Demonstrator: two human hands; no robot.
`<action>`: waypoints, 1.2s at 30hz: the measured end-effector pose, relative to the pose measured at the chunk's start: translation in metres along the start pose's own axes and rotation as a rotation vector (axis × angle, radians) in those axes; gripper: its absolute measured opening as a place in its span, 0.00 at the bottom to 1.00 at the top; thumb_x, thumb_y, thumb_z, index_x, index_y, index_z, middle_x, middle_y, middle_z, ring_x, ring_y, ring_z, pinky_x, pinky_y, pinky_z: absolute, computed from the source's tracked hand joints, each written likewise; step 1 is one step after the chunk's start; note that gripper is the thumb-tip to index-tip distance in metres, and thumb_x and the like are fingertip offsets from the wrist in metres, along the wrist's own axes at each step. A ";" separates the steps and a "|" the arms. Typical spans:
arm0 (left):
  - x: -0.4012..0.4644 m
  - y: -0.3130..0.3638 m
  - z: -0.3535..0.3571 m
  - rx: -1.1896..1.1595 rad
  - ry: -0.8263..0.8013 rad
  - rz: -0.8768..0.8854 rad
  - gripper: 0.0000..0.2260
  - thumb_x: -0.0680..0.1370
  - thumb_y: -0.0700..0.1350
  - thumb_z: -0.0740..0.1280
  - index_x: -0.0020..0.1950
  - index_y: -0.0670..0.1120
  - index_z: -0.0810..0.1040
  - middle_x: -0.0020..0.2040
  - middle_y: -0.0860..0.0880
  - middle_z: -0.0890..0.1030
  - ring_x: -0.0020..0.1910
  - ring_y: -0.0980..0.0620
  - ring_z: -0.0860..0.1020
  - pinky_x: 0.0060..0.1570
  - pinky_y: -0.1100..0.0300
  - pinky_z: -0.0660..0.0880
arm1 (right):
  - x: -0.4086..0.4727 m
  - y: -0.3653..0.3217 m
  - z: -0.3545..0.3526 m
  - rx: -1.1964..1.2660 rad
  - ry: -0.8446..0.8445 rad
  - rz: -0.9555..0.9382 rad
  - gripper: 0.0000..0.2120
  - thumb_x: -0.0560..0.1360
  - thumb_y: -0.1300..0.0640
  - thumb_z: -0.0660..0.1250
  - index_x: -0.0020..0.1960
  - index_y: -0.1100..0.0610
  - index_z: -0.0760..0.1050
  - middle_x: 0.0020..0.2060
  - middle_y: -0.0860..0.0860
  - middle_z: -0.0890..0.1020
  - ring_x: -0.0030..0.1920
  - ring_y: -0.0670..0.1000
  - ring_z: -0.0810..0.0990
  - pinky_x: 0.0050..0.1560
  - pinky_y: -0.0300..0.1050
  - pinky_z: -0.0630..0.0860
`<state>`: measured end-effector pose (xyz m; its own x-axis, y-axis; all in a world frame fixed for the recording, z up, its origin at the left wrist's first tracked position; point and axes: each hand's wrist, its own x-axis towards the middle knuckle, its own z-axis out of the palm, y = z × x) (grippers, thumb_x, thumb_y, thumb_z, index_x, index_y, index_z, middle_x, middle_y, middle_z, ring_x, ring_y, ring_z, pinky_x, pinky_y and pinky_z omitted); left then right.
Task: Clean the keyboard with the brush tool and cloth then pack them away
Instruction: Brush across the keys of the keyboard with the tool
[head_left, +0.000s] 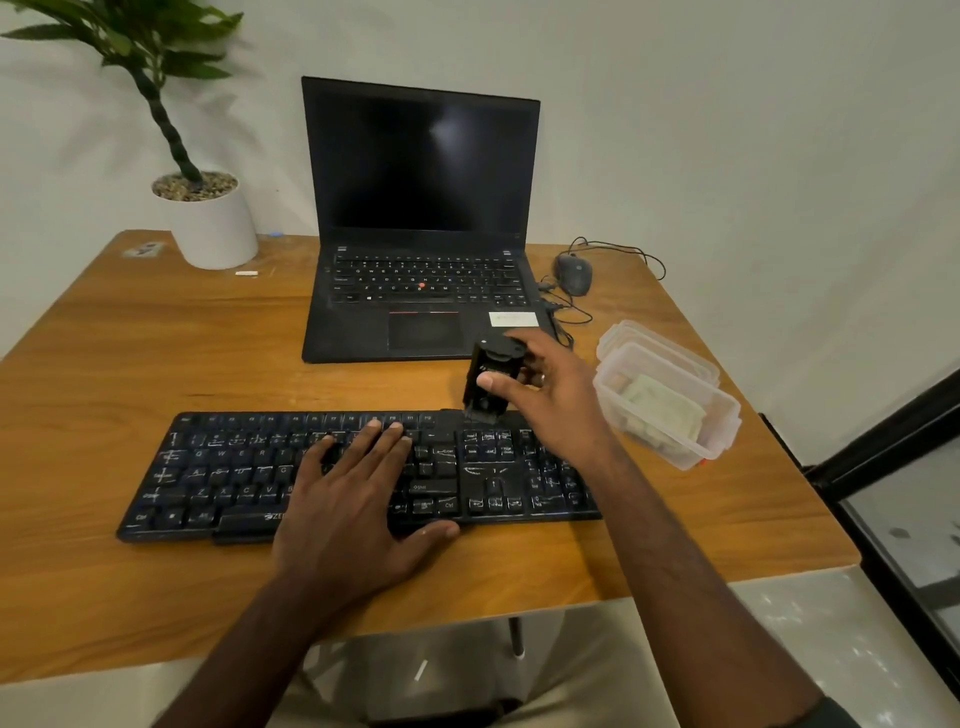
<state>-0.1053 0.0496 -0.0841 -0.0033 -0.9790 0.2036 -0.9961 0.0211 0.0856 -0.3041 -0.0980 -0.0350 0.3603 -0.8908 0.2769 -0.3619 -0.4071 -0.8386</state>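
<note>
A black keyboard (218, 467) lies across the wooden table (130, 353) in front of me. My left hand (358, 499) rests flat on its middle keys, fingers straight. My right hand (545, 395) grips a black brush tool (488, 379) between thumb and fingers, bristles pointing down at the keyboard's top edge above the navigation keys. A clear plastic container (722, 415) at the right holds a folded pale green cloth (660, 402).
An open black laptop (421, 208) stands behind the keyboard. A wired mouse (573, 274) lies to its right. The container's clear lid (623, 332) rests behind the container. A white potted plant (210, 223) stands at the back left. The table's right edge is near the container.
</note>
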 end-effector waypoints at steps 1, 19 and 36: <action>-0.001 -0.001 0.000 -0.007 -0.006 -0.001 0.46 0.72 0.79 0.51 0.72 0.44 0.74 0.72 0.45 0.73 0.74 0.47 0.68 0.70 0.38 0.64 | -0.002 -0.001 0.005 -0.005 -0.019 0.000 0.17 0.75 0.54 0.77 0.62 0.50 0.78 0.51 0.42 0.84 0.52 0.38 0.82 0.50 0.32 0.77; -0.066 -0.134 -0.029 -0.383 0.344 -0.733 0.24 0.76 0.62 0.67 0.62 0.46 0.79 0.49 0.45 0.82 0.50 0.44 0.79 0.48 0.49 0.76 | -0.004 -0.085 0.155 0.429 -0.140 -0.124 0.15 0.76 0.59 0.75 0.62 0.54 0.77 0.51 0.48 0.85 0.53 0.48 0.85 0.52 0.47 0.84; -0.078 -0.146 -0.025 -0.316 0.181 -0.481 0.45 0.67 0.80 0.56 0.74 0.53 0.69 0.75 0.54 0.69 0.76 0.57 0.59 0.75 0.50 0.52 | 0.004 -0.109 0.200 0.358 -0.331 -0.154 0.16 0.76 0.57 0.76 0.62 0.55 0.78 0.51 0.47 0.85 0.52 0.46 0.85 0.50 0.43 0.83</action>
<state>0.0431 0.1284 -0.0884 0.4837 -0.8443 0.2307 -0.8075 -0.3288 0.4897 -0.0916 -0.0164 -0.0358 0.6601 -0.6909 0.2949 0.0130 -0.3820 -0.9241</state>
